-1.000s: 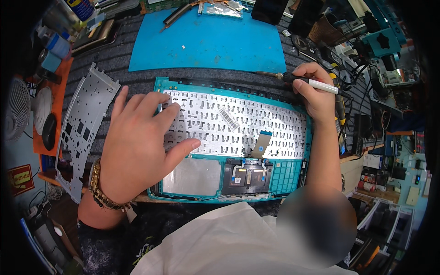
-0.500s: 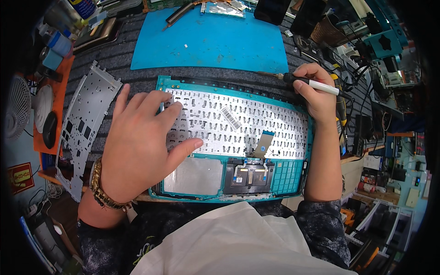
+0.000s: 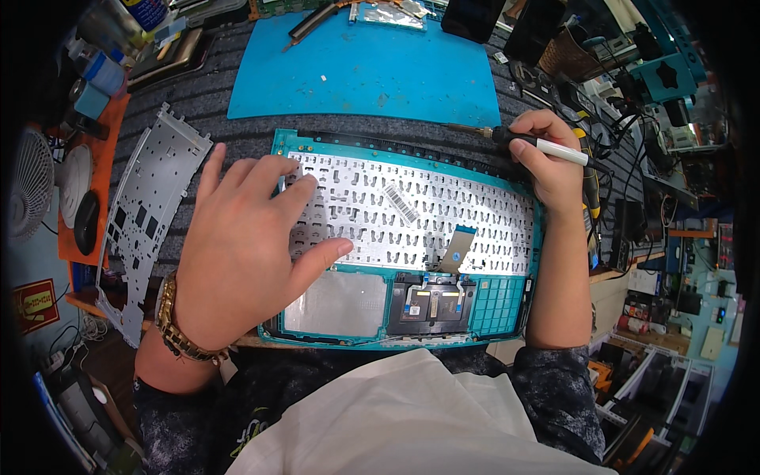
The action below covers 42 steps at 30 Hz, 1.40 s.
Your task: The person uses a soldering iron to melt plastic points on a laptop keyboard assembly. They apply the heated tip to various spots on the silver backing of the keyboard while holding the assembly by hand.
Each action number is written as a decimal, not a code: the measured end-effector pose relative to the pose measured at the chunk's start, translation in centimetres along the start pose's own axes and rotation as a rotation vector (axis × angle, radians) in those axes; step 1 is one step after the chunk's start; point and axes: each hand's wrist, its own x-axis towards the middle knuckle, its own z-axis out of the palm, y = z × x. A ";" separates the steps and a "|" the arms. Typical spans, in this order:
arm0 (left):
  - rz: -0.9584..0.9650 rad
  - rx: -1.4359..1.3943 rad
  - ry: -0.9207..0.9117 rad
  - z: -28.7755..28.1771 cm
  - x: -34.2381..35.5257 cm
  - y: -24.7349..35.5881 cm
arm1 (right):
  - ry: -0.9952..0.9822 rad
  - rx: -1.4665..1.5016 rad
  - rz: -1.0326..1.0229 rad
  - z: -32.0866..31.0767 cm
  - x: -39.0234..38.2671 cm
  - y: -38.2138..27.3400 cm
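A teal laptop top case (image 3: pixel 497 305) lies with its inner side up before me, the silver back of the keyboard (image 3: pixel 483 210) across its upper part. My left hand (image 3: pixel 245 218) rests over the left end of that keyboard, fingers apart, fingertips at its upper left corner. Gripped in my right hand (image 3: pixel 556 174), above the case's upper right corner, is a soldering iron (image 3: pixel 562 150) with a white handle; its metal tip points left. A flat ribbon cable (image 3: pixel 457 249) sticks up from the keyboard above the black touchpad back (image 3: pixel 430 307).
A perforated metal plate (image 3: pixel 154 170) lies left of the case on the ribbed grey mat. Beyond is a blue work mat (image 3: pixel 364 75) with another tool (image 3: pixel 313 28) at its far edge. A fan (image 3: pixel 30 178) stands at left; cables and a teal stand (image 3: pixel 669 79) are at right.
The view has shifted very slightly. Both hands, the soldering iron and the laptop case keep practically the same places.
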 end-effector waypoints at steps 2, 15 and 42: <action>0.002 0.002 0.001 0.0 0.0 0.0 | -0.001 0.005 -0.004 0.0 0.0 0.0; -0.011 -0.013 -0.002 0.0 -0.3 0.2 | 0.045 0.114 -0.029 -0.2 0.0 0.3; -0.083 -0.046 -0.095 -0.9 -1.4 -0.2 | -0.349 0.170 -0.112 11.5 4.6 -3.2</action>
